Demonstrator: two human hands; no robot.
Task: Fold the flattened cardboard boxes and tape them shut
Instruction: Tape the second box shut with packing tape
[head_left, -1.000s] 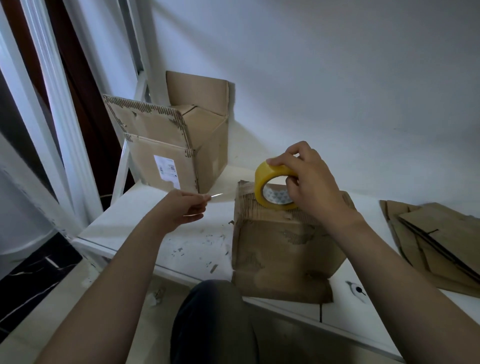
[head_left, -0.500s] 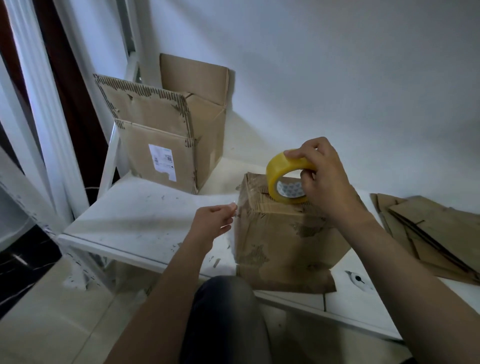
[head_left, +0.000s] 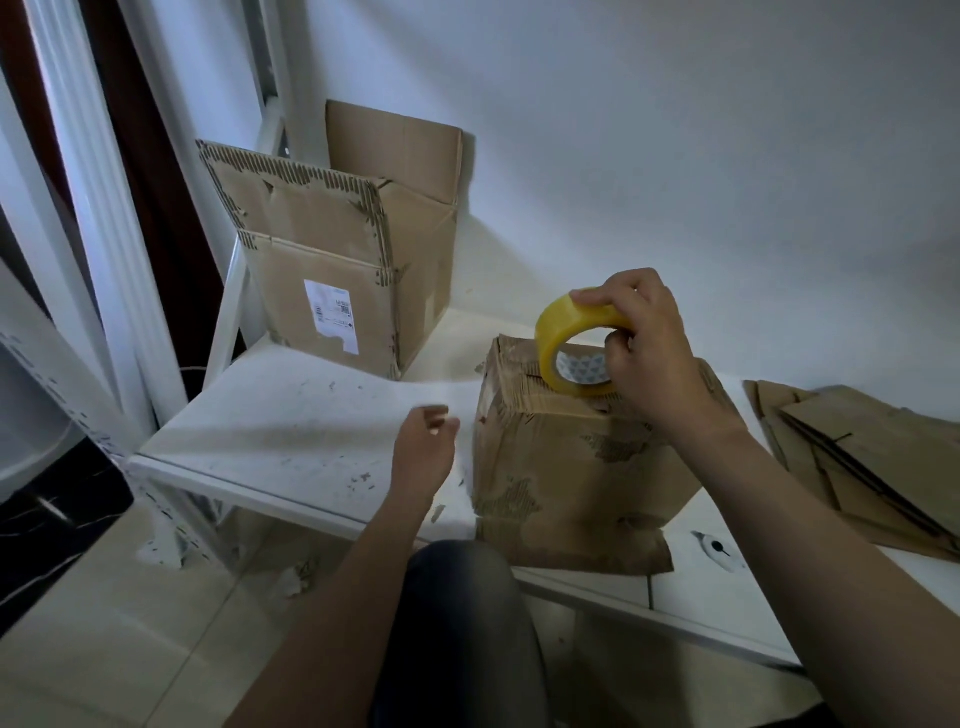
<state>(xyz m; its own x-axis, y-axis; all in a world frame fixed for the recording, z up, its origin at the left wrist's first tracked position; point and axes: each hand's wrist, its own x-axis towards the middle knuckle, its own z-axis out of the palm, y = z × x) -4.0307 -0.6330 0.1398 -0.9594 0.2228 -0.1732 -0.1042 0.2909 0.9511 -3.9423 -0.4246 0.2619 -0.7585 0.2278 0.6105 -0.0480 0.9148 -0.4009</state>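
Observation:
A small folded cardboard box (head_left: 571, 467) stands on the white table (head_left: 291, 431) in front of me, its worn top flaps closed. My right hand (head_left: 649, 358) grips a roll of yellow tape (head_left: 569, 338) upright on the box's top. My left hand (head_left: 426, 447) hovers just left of the box, blurred, with its fingers curled together as if pinching the pulled-out tape end. The clear strip itself is barely visible.
A larger box (head_left: 332, 291) with raised flaps and a white label stands at the back left against the wall. Flattened cardboard sheets (head_left: 862, 462) lie stacked at the right. A small white cutter (head_left: 719, 552) lies by the table's front edge. My knee (head_left: 467, 623) is below.
My left hand has moved right, from out over the table to close beside the box. My right hand stays on the tape roll on the box top.

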